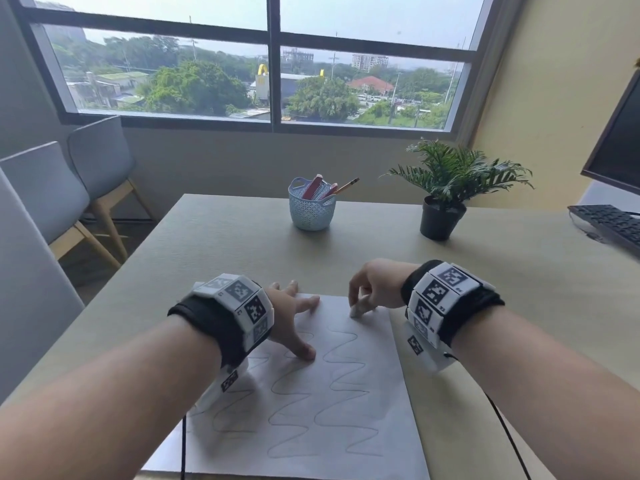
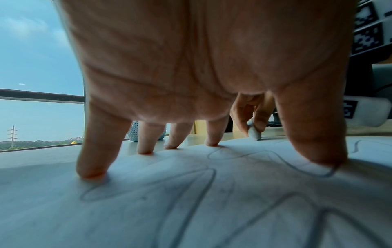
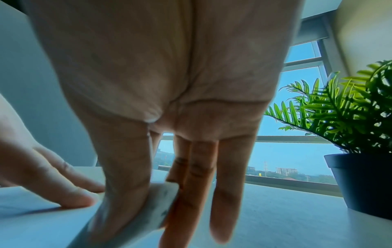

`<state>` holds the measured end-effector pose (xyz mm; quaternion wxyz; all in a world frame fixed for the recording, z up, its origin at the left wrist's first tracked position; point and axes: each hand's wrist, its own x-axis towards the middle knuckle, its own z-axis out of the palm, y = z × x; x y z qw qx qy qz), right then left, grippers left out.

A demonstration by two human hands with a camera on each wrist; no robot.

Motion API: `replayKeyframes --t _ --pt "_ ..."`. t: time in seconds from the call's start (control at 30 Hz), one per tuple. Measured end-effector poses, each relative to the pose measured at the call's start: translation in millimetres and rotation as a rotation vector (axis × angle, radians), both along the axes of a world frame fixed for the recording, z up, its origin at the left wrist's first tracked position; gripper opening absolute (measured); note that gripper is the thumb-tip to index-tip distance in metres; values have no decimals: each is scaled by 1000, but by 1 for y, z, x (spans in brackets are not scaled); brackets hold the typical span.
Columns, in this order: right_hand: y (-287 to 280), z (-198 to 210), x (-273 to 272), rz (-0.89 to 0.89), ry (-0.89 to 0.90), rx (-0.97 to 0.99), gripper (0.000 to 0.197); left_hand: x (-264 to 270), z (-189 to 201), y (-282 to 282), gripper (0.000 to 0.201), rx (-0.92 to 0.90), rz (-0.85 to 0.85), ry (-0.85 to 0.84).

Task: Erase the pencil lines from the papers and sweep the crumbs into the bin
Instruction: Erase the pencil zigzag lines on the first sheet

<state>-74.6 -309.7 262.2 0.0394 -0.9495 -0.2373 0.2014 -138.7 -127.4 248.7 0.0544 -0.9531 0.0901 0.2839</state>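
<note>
A white sheet of paper (image 1: 311,393) with several wavy pencil lines (image 1: 343,386) lies on the table in front of me. My left hand (image 1: 294,317) presses spread, straight fingertips (image 2: 91,172) on the sheet's upper left part. My right hand (image 1: 367,289) pinches a white eraser (image 1: 358,308) between thumb and fingers, its end touching the paper's far edge. In the left wrist view the eraser (image 2: 253,132) shows beyond my fingers; in the right wrist view the eraser (image 3: 157,206) sits under the thumb. No bin is in view.
A pale blue basket (image 1: 311,206) holding a pencil and red items stands at the table's far middle. A potted plant (image 1: 446,195) stands to its right, a keyboard (image 1: 613,226) and monitor (image 1: 620,140) further right. Two chairs (image 1: 69,188) stand at left.
</note>
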Motion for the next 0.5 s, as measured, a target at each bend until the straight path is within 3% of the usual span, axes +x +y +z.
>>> replayKeyframes --t 0.23,0.37,0.5 --pt "7 5 -2 -35 -48 -78 26 0 0 -1 102 0 3 -7" --pt "15 3 -16 43 -72 -156 28 -1 1 -1 102 9 10 4" --pt "22 4 -23 45 -91 -107 29 -1 1 -1 102 15 9 -1"
